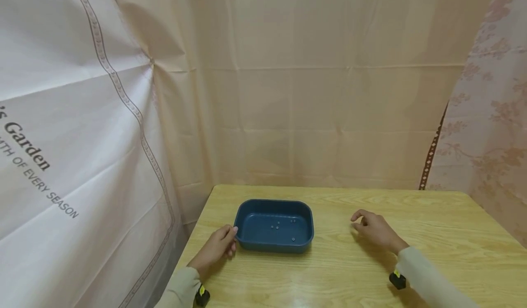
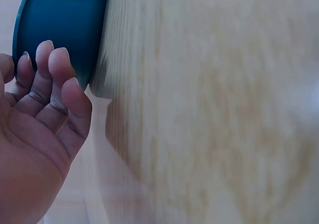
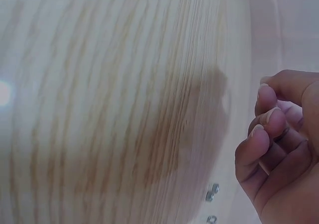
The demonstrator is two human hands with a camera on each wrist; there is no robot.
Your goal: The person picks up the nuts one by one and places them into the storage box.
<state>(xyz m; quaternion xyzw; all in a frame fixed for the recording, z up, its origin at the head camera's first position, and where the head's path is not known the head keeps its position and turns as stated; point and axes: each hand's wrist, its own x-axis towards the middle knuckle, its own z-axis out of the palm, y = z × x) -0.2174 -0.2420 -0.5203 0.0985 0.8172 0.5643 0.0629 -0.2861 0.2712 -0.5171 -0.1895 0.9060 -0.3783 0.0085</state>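
A dark blue rectangular tray (image 1: pixel 275 248) stands on the wooden table, with several small metal nuts (image 1: pixel 277 228) scattered on its floor. My left hand (image 1: pixel 216 248) holds the tray by its left end, thumb at the rim and the other fingers against the outside wall. In the left wrist view those fingers (image 2: pixel 79 99) are bent beside the blue wall. To the right of the tray, my right hand (image 1: pixel 376 229) hovers over the table with loosely bent fingers and nothing visible between them. Several more nuts (image 3: pixel 210 196) lie on the table near it in the right wrist view.
The light wooden table (image 1: pixel 329 276) reaches back to a beige hanging cloth (image 1: pixel 288 116). A white printed cloth (image 1: pixel 82 161) hangs along the left side and a floral one (image 1: pixel 490 138) on the right. Dark wrist devices (image 1: pixel 397 280) sit below both sleeves.
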